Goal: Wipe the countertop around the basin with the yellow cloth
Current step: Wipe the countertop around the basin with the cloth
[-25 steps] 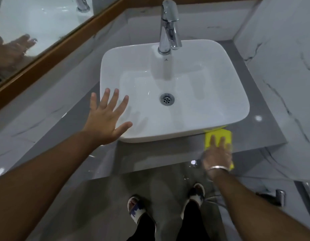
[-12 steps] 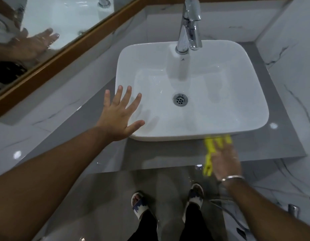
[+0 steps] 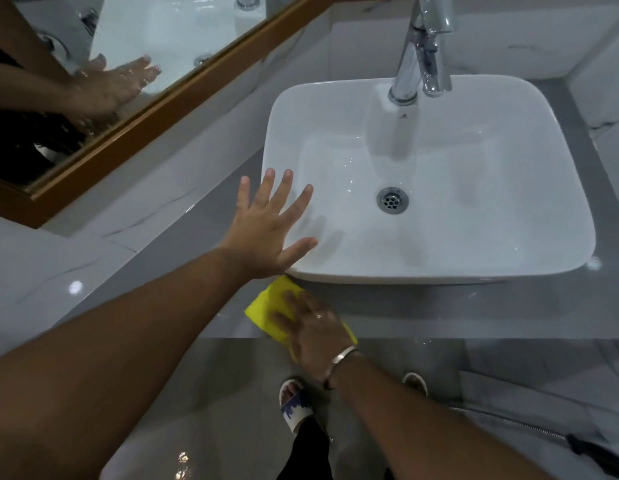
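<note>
A white rectangular basin (image 3: 474,258) sits on the grey countertop (image 3: 474,306). My right hand (image 3: 315,327) presses flat on the yellow cloth (image 3: 270,306), which lies on the front strip of the countertop just below the basin's front left corner. Part of the cloth is hidden under the fingers. My left hand (image 3: 266,226) hovers with fingers spread over the basin's left front rim, holding nothing.
A chrome tap (image 3: 419,50) stands at the basin's back. A wood-framed mirror (image 3: 155,98) runs along the left wall. Marble tile walls close in the right side. Below the counter edge are my sandalled feet (image 3: 294,407) and a metal hose (image 3: 509,424).
My right hand has slid the yellow cloth leftward along the front of the countertop, from below the basin's right front part to its left front corner. The left hand stayed spread open.
</note>
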`<state>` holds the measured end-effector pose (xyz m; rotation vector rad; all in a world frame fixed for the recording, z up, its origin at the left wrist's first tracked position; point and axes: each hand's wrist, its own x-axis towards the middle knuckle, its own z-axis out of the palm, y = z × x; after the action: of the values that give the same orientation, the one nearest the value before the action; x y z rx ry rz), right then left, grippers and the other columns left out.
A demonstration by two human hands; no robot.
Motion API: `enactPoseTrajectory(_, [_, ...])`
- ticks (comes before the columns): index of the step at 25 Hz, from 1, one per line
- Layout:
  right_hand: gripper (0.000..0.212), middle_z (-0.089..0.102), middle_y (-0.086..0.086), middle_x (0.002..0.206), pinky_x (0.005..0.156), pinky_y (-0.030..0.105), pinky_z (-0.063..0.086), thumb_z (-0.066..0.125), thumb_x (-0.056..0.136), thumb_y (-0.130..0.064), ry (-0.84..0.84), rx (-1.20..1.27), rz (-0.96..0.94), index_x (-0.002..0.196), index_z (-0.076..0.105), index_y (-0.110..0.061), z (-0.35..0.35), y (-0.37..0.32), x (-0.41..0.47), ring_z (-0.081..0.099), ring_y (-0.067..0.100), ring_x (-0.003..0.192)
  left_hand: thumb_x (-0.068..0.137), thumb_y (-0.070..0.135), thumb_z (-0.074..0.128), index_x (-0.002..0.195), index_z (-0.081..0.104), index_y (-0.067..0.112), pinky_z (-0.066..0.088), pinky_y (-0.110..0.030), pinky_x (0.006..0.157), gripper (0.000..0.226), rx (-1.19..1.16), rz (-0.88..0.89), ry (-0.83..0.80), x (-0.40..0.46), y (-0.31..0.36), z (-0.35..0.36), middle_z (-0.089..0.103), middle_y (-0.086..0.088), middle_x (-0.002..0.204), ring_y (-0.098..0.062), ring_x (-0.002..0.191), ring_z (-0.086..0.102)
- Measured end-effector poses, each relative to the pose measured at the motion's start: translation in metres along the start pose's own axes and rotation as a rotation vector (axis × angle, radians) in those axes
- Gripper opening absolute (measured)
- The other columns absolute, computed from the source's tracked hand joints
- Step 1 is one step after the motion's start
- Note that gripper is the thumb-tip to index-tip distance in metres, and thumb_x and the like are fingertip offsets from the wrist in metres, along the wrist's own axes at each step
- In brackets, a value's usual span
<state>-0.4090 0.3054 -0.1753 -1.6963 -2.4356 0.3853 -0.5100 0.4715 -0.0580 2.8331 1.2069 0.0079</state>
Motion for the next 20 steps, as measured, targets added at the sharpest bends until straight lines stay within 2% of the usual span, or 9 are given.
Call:
enactPoseTrajectory(4, [0.061, 0.04, 0.0, 0.148, 0.101, 0.046, 0.044, 0.039, 0.087, -0.033, 0.083, -0.15, 0.232, 0.144, 0.019, -0.041, -0.039, 0.103, -0.094, 0.038, 0.032, 0.134, 0.085, 0.077, 0.008, 0.155, 0.016, 0.026, -0.005, -0.068, 0.114, 0.087, -0.016, -0.003, 0.01, 0.0, 0.001, 0.001, 0.009, -0.015, 0.164, -0.04, 0.15, 0.0])
enactPoseTrajectory(7, [0.056, 0.035, 0.016, 0.149, 0.104, 0.053, 0.036, 0.03, 0.085, -0.034, 0.124, -0.076, 0.888, 0.141, 0.033, -0.027, -0.061, 0.153, -0.139, 0.031, 0.038, 0.135, 0.084, 0.079, 0.006, 0.155, 0.016, 0.028, -0.007, -0.068, 0.115, 0.088, -0.018, -0.008, 0.019, 0.002, 0.002, 0.001, 0.007, -0.013, 0.165, -0.039, 0.15, -0.001])
enactPoseTrajectory(9, [0.058, 0.037, 0.025, 0.145, 0.107, 0.056, 0.031, 0.03, 0.081, -0.027, 0.131, -0.1, 1.133, 0.137, 0.039, -0.019, -0.057, 0.13, -0.114, 0.032, 0.041, 0.134, 0.084, 0.079, 0.006, 0.155, 0.015, 0.029, -0.008, -0.068, 0.115, 0.087, -0.02, -0.008, 0.015, 0.003, 0.001, 0.002, 0.007, -0.012, 0.165, -0.038, 0.151, -0.001])
enactPoseTrajectory(11, [0.059, 0.037, 0.024, 0.146, 0.111, 0.055, 0.026, 0.027, 0.079, -0.023, 0.039, -0.102, 1.006, 0.136, 0.04, -0.017, -0.046, 0.078, -0.068, 0.033, 0.042, 0.134, 0.085, 0.076, 0.006, 0.155, 0.016, 0.028, -0.007, -0.068, 0.115, 0.085, -0.025, -0.011, 0.023, 0.002, 0.001, 0.002, 0.008, -0.012, 0.165, -0.039, 0.151, -0.001])
enactPoseTrajectory(14, [0.061, 0.03, 0.015, 0.152, 0.114, 0.053, 0.02, 0.038, 0.082, -0.03, -0.085, 0.068, 0.478, 0.143, 0.027, -0.03, -0.026, -0.016, -0.004, 0.023, 0.042, 0.139, 0.09, 0.068, 0.009, 0.155, 0.016, 0.028, -0.005, -0.068, 0.115, 0.077, -0.023, -0.004, 0.032, 0.0, 0.001, 0.002, 0.01, -0.013, 0.165, -0.04, 0.15, 0.002])
enactPoseTrajectory(15, [0.06, 0.028, 0.014, 0.153, 0.115, 0.053, 0.017, 0.042, 0.085, -0.031, -0.144, 0.133, 0.387, 0.143, 0.026, -0.033, -0.027, -0.034, 0.013, 0.016, 0.041, 0.141, 0.092, 0.064, 0.012, 0.155, 0.016, 0.028, -0.005, -0.068, 0.115, 0.073, -0.017, 0.001, 0.035, -0.001, 0.0, 0.002, 0.011, -0.013, 0.164, -0.04, 0.15, 0.002])
enactPoseTrajectory(17, [0.054, 0.024, 0.013, 0.155, 0.112, 0.05, 0.021, 0.042, 0.09, -0.031, -0.301, 0.24, 0.377, 0.142, 0.028, -0.033, -0.038, -0.032, 0.026, 0.012, 0.039, 0.143, 0.092, 0.059, 0.015, 0.155, 0.015, 0.028, -0.005, -0.069, 0.115, 0.07, -0.01, 0.012, 0.034, 0.0, -0.001, 0.002, 0.011, -0.014, 0.164, -0.04, 0.15, 0.002])
enactPoseTrajectory(19, [0.044, 0.046, 0.014, 0.142, 0.1, 0.049, 0.042, 0.041, 0.09, -0.028, -0.216, 0.303, 0.315, 0.134, 0.045, -0.024, -0.064, -0.015, 0.003, 0.041, 0.036, 0.129, 0.092, 0.056, 0.017, 0.155, 0.015, 0.027, -0.005, -0.069, 0.114, 0.069, -0.029, 0.015, 0.04, -0.002, -0.001, 0.002, 0.011, -0.014, 0.164, -0.039, 0.15, 0.002])
enactPoseTrajectory(20, [0.038, 0.058, 0.012, 0.128, 0.088, 0.049, 0.049, 0.043, 0.089, -0.028, -0.053, 0.315, 0.253, 0.124, 0.055, -0.02, -0.084, -0.009, -0.015, 0.055, 0.034, 0.113, 0.092, 0.055, 0.019, 0.155, 0.015, 0.027, -0.004, -0.069, 0.114, 0.069, -0.037, 0.014, 0.046, -0.003, -0.001, 0.003, 0.011, -0.014, 0.164, -0.04, 0.15, 0.002])
